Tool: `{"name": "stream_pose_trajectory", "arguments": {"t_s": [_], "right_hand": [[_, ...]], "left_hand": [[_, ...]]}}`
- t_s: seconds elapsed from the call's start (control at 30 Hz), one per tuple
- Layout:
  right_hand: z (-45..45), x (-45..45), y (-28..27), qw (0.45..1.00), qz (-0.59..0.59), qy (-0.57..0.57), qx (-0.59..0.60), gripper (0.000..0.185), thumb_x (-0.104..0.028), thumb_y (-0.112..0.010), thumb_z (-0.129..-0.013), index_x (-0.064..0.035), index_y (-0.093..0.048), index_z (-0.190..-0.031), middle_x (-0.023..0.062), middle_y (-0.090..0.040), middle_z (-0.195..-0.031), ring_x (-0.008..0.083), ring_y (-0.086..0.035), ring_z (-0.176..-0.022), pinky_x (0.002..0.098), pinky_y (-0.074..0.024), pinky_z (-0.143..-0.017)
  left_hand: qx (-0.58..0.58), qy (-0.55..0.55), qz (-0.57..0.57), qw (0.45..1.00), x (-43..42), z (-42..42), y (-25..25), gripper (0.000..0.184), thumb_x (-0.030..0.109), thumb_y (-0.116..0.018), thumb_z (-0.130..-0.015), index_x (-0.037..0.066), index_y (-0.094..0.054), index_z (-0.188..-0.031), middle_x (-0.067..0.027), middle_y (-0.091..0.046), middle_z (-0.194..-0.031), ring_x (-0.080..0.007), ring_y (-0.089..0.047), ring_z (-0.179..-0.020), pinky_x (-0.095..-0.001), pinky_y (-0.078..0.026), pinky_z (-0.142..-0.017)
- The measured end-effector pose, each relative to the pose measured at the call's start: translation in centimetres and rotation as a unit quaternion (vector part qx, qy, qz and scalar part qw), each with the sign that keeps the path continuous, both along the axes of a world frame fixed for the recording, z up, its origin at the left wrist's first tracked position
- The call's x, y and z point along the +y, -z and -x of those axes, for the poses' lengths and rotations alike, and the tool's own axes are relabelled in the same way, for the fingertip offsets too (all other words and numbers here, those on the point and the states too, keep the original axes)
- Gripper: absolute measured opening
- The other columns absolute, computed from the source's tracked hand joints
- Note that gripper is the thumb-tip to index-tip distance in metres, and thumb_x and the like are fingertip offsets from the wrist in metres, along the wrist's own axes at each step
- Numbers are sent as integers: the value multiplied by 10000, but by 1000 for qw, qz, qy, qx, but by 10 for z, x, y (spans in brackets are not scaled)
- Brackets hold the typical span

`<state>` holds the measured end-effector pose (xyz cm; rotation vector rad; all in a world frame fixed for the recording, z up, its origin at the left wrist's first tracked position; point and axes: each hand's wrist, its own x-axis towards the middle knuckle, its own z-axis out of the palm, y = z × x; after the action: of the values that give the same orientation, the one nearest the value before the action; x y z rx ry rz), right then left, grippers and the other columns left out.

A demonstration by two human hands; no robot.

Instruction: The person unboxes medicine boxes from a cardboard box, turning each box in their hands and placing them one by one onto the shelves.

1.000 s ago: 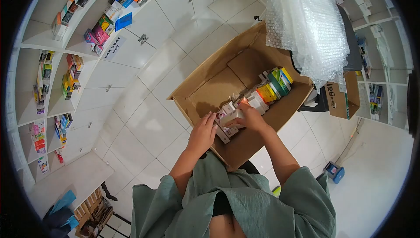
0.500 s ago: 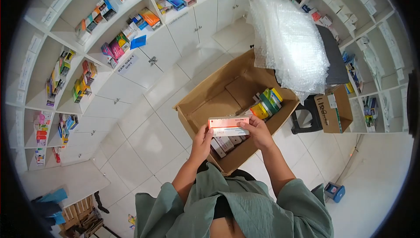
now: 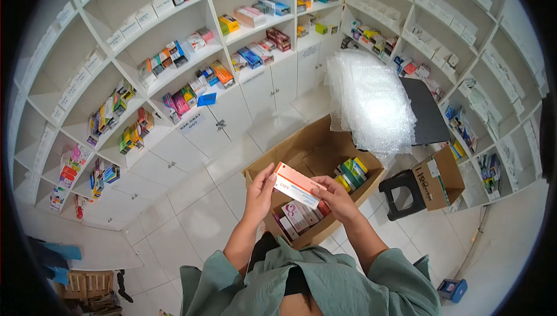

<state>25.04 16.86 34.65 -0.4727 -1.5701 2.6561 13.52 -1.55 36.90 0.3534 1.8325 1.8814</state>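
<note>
Both hands hold a flat medicine box (image 3: 297,185), orange-red and white, tilted down to the right above an open cardboard carton. My left hand (image 3: 261,193) grips its left end, thumb on the face. On its right end, my right hand (image 3: 337,199) has its thumb and fingers closed. Below, in the cardboard carton (image 3: 322,232), lie several medicine boxes: a white and pink box (image 3: 299,216) near the front, and green and yellow boxes (image 3: 351,173) at the right.
Bubble wrap (image 3: 371,104) lies over a black chair (image 3: 426,113) behind the carton. A smaller carton (image 3: 438,179) and a black stool (image 3: 400,196) stand at the right. White shelves (image 3: 168,23) with medicine boxes curve around. A blue container (image 3: 452,290) is at the lower right.
The hands have come up out of the carton with the orange-red and white box, which has since tilted. The view has risen toward the shelves.
</note>
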Motion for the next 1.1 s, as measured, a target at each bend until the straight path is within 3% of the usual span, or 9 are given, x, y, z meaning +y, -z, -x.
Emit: {"name": "stream_pose_trajectory", "arguments": {"t_s": [0.27,0.5,0.57,0.7,0.8,0.9,1.03,1.07,1.1], "right_hand": [[-9,-22,-35,990,-16,-138,28,397,-82,-636,-861,12,-480,-1213,78,-626,-1076,124,-605,-960,276,-471,-866],[-9,-42,-57,976,-66,-195,72,332,-151,-640,-867,-38,-516,-1153,29,-634,-946,79,-594,-834,229,-466,-698],[-11,-44,-58,972,-73,-218,47,310,-184,-637,-870,-56,-530,-1131,13,-634,-919,67,-587,-798,215,-450,-651],[-16,-50,-68,981,-49,-185,33,284,-200,-636,-867,-51,-548,-1092,17,-633,-891,66,-581,-748,204,-430,-594],[-18,-56,-67,991,-22,-125,49,288,-179,-629,-866,-31,-547,-1099,45,-636,-901,103,-603,-749,229,-474,-614],[-17,-58,-70,996,27,-60,64,296,-165,-608,-875,-9,-537,-1116,84,-640,-934,148,-630,-772,275,-527,-662],[-12,-57,-63,991,94,-8,90,288,-177,-571,-897,12,-538,-1111,125,-636,-1014,198,-649,-856,334,-559,-725],[-12,-59,-65,989,113,2,92,290,-182,-568,-899,13,-537,-1111,127,-634,-1017,202,-649,-864,338,-559,-729],[-12,-60,-67,987,131,12,94,293,-188,-566,-901,13,-536,-1112,130,-633,-1020,207,-649,-873,343,-559,-734]], "left_hand": [[115,-11,-60,992,2,2,-46,388,165,-551,-934,4,-480,-1280,-97,-612,-1091,-104,-570,-925,-247,-469,-788],[136,70,-50,987,-2,-8,-61,440,160,-608,-897,8,-469,-1286,-106,-622,-1088,-97,-590,-840,-244,-480,-752],[126,91,-30,987,-6,-15,-71,448,178,-584,-914,10,-446,-1306,-114,-611,-1116,-107,-585,-890,-253,-472,-790],[140,59,-77,985,-15,-20,-69,466,291,-466,-974,14,-398,-1343,-139,-577,-1183,-153,-561,-1027,-285,-446,-882],[40,40,-117,991,-30,-25,-61,514,377,-340,-1000,16,-365,-1364,-164,-544,-1231,-203,-522,-1127,-319,-407,-955],[-9,26,-156,987,-39,-38,-45,532,399,-302,-1002,18,-360,-1368,-181,-542,-1234,-234,-512,-1153,-339,-392,-979],[-28,6,-195,980,-43,-64,-42,553,389,-336,-995,27,-282,-1410,-155,-454,-1319,-233,-486,-1178,-345,-360,-1009],[-38,13,-218,975,-43,-68,-47,566,289,-457,-973,28,-238,-1425,-151,-419,-1333,-220,-475,-1183,-353,-371,-1004],[-10,8,-201,980,-41,-71,-51,578,230,-495,-953,28,-232,-1427,-154,-432,-1319,-215,-483,-1172,-349,-384,-993]]}}
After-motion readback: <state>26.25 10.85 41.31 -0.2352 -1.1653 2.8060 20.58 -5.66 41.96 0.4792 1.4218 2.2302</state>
